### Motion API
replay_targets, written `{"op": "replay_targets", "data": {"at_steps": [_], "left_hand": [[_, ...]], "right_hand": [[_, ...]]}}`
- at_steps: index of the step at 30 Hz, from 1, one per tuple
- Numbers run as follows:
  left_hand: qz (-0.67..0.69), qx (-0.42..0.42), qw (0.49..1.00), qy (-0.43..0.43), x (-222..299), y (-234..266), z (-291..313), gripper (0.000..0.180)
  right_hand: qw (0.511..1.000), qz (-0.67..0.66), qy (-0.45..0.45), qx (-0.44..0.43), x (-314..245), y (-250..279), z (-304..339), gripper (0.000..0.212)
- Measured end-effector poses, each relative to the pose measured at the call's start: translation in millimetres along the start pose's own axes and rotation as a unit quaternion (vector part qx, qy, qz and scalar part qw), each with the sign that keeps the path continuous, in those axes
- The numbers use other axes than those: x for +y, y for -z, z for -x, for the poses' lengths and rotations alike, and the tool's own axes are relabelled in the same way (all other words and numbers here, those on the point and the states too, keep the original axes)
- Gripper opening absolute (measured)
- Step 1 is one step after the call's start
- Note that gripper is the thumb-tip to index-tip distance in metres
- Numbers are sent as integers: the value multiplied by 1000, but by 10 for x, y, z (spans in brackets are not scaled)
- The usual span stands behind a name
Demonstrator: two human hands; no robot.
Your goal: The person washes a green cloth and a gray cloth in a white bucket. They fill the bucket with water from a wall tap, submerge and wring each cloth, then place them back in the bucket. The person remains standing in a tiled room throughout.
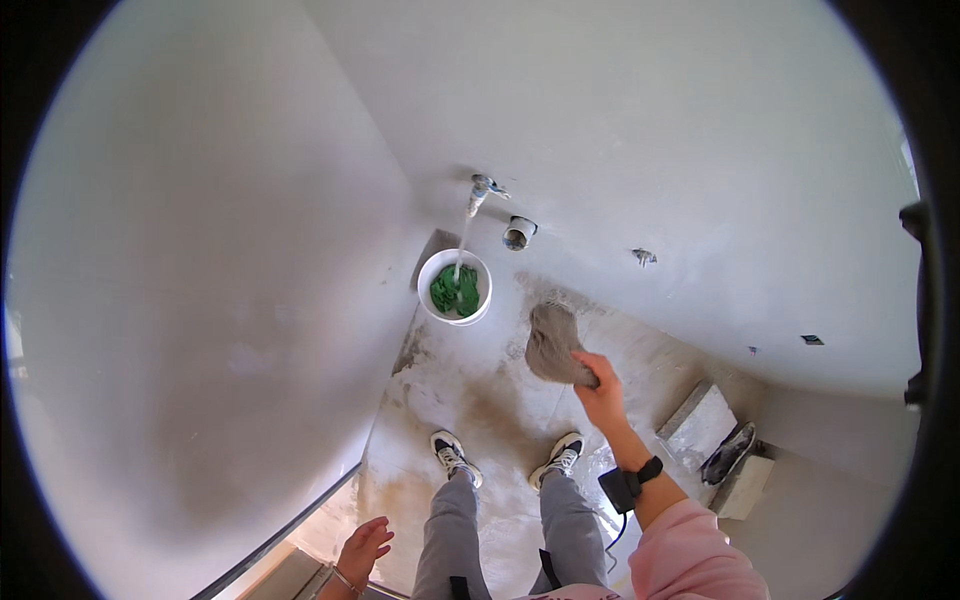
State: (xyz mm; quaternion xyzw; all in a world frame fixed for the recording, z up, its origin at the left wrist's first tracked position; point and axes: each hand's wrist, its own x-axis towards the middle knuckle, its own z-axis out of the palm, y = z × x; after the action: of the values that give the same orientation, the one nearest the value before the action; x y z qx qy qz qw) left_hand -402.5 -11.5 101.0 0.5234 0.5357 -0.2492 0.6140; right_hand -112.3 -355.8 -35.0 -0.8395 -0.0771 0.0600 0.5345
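In my right hand [600, 392] a grey-brown cloth [554, 342] is gripped by one end, its loose part hanging out toward the wall over the floor. My left hand [364, 550] is low at the left, fingers apart and nothing in it. Ahead of me a white bucket [428, 308] stands on the floor by the corner, with green cloth [452, 292] inside. Water runs into it from a wall tap [482, 188] above. The cloth in my hand is to the right of the bucket, apart from it.
A short pipe stub [519, 233] sticks out of the wall right of the tap, and a small metal fitting [644, 257] lies farther right. Pale blocks [698, 425] and a dark shoe [728, 453] lie by the right wall. The concrete floor [500, 390] is stained.
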Motion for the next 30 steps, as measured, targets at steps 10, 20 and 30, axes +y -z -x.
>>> {"op": "replay_targets", "data": {"at_steps": [10,20,30], "left_hand": [[57,-8,998,-13,-149,349,257,40],[102,6,995,-7,-343,600,247,39],[126,31,991,16,-466,760,247,38]], "right_hand": [[987,-117,-69,89,-1034,137,-844,48],[985,62,-21,157,-1308,-248,-1499,46],[904,426,-18,23,-606,-925,-2216,47]]}}
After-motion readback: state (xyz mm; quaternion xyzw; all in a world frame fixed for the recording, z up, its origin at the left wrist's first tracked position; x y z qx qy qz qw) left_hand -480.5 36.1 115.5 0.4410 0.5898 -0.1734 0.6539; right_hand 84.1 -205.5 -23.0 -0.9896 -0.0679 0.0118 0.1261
